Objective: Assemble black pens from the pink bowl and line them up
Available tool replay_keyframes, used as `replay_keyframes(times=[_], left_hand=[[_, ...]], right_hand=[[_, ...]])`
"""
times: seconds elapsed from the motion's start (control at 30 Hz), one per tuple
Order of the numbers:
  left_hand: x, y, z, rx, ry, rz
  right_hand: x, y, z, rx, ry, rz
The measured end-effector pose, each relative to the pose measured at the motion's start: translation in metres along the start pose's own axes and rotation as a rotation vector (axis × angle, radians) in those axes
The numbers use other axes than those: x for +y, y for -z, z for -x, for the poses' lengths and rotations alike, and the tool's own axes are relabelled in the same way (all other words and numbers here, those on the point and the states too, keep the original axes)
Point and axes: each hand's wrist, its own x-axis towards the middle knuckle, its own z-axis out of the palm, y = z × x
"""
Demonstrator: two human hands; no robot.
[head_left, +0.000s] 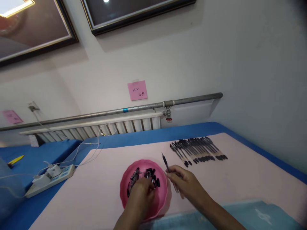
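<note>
My right hand (pixel 181 180) is closed around a pen (pixel 166 163), its bare writing tip pointing up and away from me. The pen has a black grip and a clear barrel. My left hand (pixel 142 191) reaches down into a pink bowl (pixel 163 201) with a wavy rim. Its fingers are bent together among black pen caps (pixel 157 182) and other small dark and clear pen parts (pixel 134 175). Whatever those fingertips pinch is hidden. To the right, capped black pens (pixel 196 150) lie side by side in a slanting row.
A pink sheet (pixel 100 185) covers the blue table (pixel 136 139). Cables run from a white power strip (pixel 51 180) at the left. A radiator (pixel 134 125) and a metal pipe (pixel 148 106) line the wall behind. Light blue cloth (pixel 259 214) lies at the front edge.
</note>
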Motion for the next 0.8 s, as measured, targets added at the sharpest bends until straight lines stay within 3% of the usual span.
replay_keyframes(times=[0.07,0.2,0.27,0.43,0.8], left_hand=[[0.003,0.010,0.001,0.036,0.100,0.232],[0.010,0.029,0.001,0.142,0.385,1.082],[0.012,0.034,0.001,0.162,0.420,1.280],[0.015,0.034,0.003,0.134,0.455,1.418],[0.019,0.029,0.005,0.108,0.425,1.419]], right_hand=[[-0.005,-0.005,0.004,-0.048,0.034,0.047],[-0.007,-0.018,0.014,-0.205,0.125,0.177],[-0.005,-0.023,0.017,-0.256,0.126,0.246],[-0.003,-0.027,0.020,-0.256,0.123,0.332],[-0.004,-0.027,0.021,-0.263,0.140,0.335]])
